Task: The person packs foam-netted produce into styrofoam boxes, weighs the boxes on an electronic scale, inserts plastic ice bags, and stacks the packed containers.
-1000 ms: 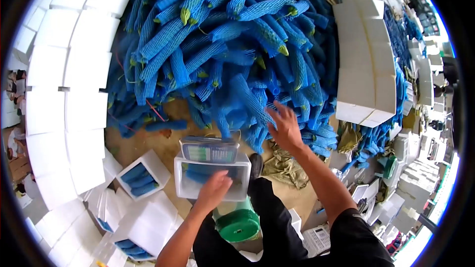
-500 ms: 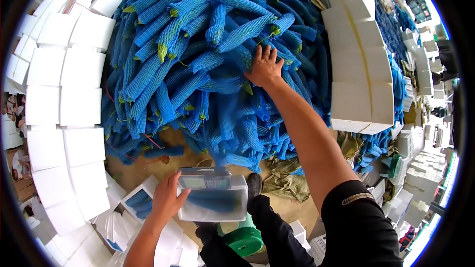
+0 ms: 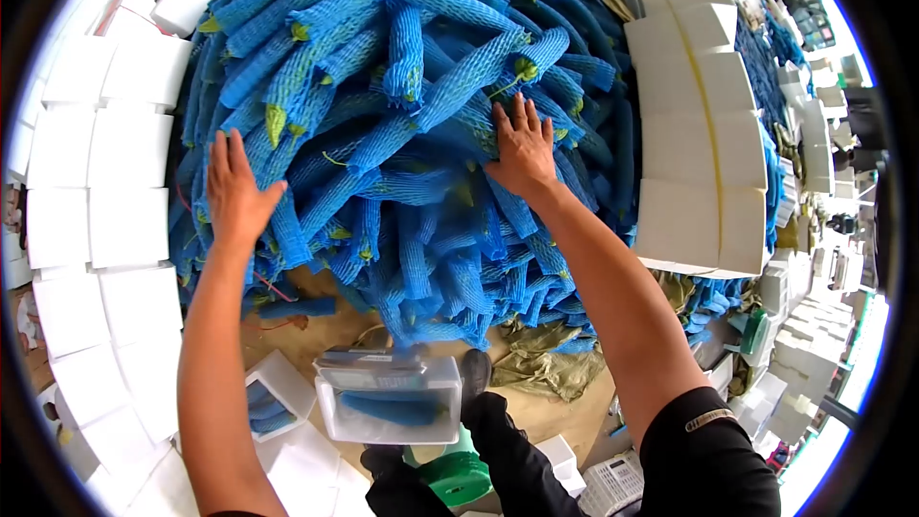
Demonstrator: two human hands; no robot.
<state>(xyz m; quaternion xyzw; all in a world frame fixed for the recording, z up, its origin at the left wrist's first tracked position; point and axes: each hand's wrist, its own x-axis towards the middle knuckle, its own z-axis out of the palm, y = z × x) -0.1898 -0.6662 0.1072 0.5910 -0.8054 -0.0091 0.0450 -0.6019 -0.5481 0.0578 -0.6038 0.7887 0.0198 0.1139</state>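
Note:
A big heap of long vegetables in blue foam netting (image 3: 383,153) fills the middle of the view, some with yellow-green tips showing. On the heap's left side lies my left hand (image 3: 237,193), fingers spread over the netting. My right hand (image 3: 524,146) rests on the heap right of centre, fingers apart, touching netted pieces. Neither hand is closed round a piece. Below the heap, a white foam box (image 3: 436,429) holds netted pieces (image 3: 394,408) at its bottom. A grey scale-like device (image 3: 369,373) sits at the box's far edge.
Stacked white foam boxes form walls at left (image 3: 129,225) and right (image 3: 699,153). An open box with netted pieces (image 3: 280,393) stands lower left. A green round stool (image 3: 458,477) is between the person's legs. Olive cloth (image 3: 546,373) lies right of the white box.
My left hand has moved from beside the white box up onto the heap's left side. My right hand went from the heap's lower edge up onto its middle. The view has shifted.

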